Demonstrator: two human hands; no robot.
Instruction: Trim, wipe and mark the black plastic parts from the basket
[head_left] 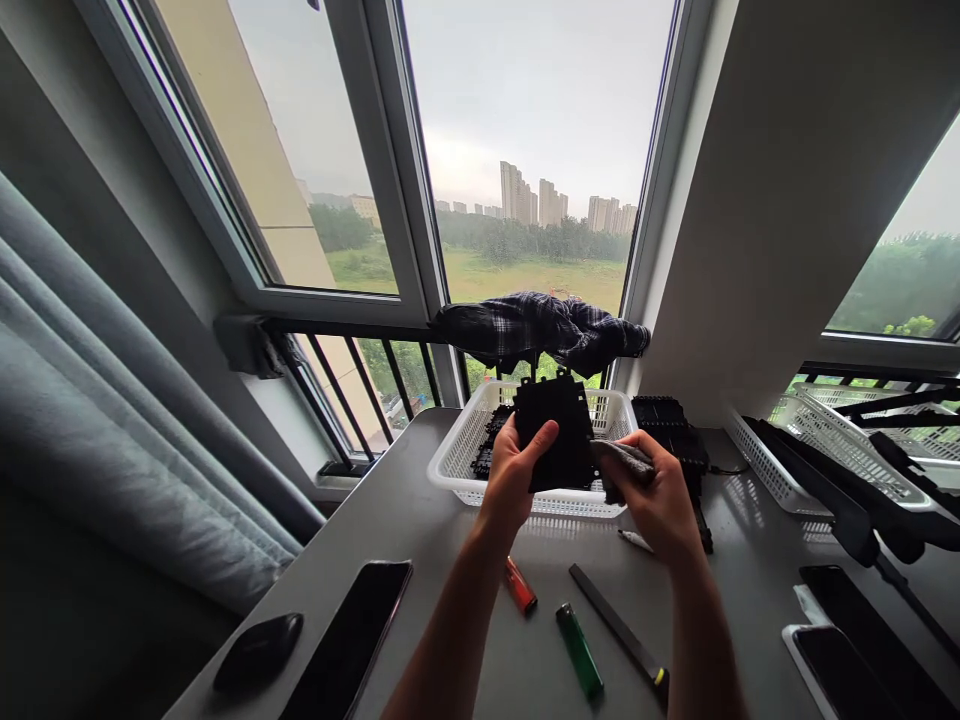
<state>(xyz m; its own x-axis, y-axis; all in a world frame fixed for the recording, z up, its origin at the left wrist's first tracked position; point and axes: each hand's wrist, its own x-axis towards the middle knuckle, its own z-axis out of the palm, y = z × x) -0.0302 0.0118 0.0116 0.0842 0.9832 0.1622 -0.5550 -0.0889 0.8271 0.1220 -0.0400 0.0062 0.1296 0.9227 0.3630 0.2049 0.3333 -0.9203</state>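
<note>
A flat black plastic panel (564, 435) with small tabs along its edges is held up over the white basket. My left hand (517, 468) grips its left side, thumb lying across the face. At the panel's right edge, my right hand (658, 490) pinches a folded greyish cloth (628, 460), which touches or nearly touches that edge. Behind and below stands the white perforated basket (454, 470), with more black plastic parts (489, 440) inside. The fingers behind the panel are hidden.
On the table (420, 640) lie a red lighter (520, 586), a green lighter (579, 652), a flat file (619, 622), a white pen (636, 541), a phone (351, 640) and a black mouse-like object (259, 650). Stacked black parts (667, 425) and more baskets (780, 480) stand right.
</note>
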